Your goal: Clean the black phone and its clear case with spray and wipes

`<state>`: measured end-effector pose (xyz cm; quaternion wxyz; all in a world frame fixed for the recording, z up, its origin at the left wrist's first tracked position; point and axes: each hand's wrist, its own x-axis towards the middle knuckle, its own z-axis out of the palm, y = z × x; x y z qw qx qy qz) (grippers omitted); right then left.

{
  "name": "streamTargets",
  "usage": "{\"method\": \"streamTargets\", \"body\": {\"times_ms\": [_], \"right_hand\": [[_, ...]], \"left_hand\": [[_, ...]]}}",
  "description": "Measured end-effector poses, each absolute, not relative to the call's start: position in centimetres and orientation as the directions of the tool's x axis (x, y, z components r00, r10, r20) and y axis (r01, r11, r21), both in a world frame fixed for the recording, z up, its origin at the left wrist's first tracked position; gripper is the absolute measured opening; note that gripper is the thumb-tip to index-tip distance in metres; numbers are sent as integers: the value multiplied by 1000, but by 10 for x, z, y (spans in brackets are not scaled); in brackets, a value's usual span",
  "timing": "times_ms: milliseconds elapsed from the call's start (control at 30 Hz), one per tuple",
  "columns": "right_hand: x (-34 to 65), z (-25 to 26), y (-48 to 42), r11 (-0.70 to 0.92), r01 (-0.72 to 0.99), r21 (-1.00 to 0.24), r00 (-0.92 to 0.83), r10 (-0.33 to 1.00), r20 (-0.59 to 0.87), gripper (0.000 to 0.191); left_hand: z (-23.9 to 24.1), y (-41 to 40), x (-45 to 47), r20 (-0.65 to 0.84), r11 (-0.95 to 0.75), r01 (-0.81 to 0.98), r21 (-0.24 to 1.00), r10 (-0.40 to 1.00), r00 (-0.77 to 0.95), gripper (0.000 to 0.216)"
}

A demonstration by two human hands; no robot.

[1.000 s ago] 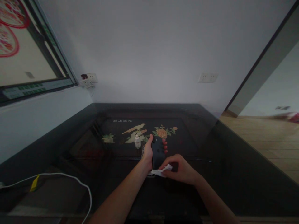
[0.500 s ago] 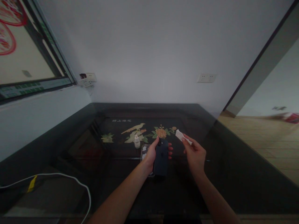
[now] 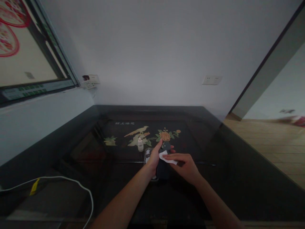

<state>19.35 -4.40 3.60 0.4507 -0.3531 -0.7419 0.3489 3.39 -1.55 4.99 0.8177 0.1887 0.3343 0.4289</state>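
Note:
My left hand (image 3: 154, 159) is wrapped round a dark blue smartphone (image 3: 163, 171), its back turned up toward me. Between the fingers of my right hand (image 3: 187, 167) is a folded white tissue (image 3: 168, 158), which lies against the phone's back and covers part of it. Under and beside my left hand, a patterned phone case (image 3: 147, 153) rests on the table, partly hidden by the hand. A small clear bottle with a white cap (image 3: 140, 145) stands upright just left of the case.
The glossy black table (image 3: 114, 184) bears a bird-and-flower picture and meets the wall at the back. A white cable (image 3: 69, 179) with a yellow tag (image 3: 34, 187) curves across the left front. Wall sockets (image 3: 212, 79) sit above the table; a window (image 3: 35, 41) is at left.
My right hand has moved left with the tissue, from beside the phone onto its back. My left hand keeps its hold on the phone. The camera view has shifted slightly.

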Motion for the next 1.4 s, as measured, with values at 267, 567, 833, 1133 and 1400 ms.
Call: {"method": "streamTargets", "body": {"times_ms": [267,567,833,1133,1400], "right_hand": [[190,46,-56,236,69,-969,-634,761,140,18],[197,47,-56,27,-51,-998,-603,796,52,19],[202,37,-38,84,-284,-955,-111,987,120,23],[203,41,-34,190,-288,-938,95,981,170,26],[199,39,-36,264,-302,-916,62,964,258,19]], "left_hand": [[55,-11,28,-353,501,-592,631,865,356,62],[55,-11,26,-386,488,-645,587,870,307,62],[53,-10,23,-456,573,-583,577,817,352,55],[57,-12,22,-485,556,-609,565,821,299,45],[55,-11,21,-440,561,-625,543,824,357,43]]}}
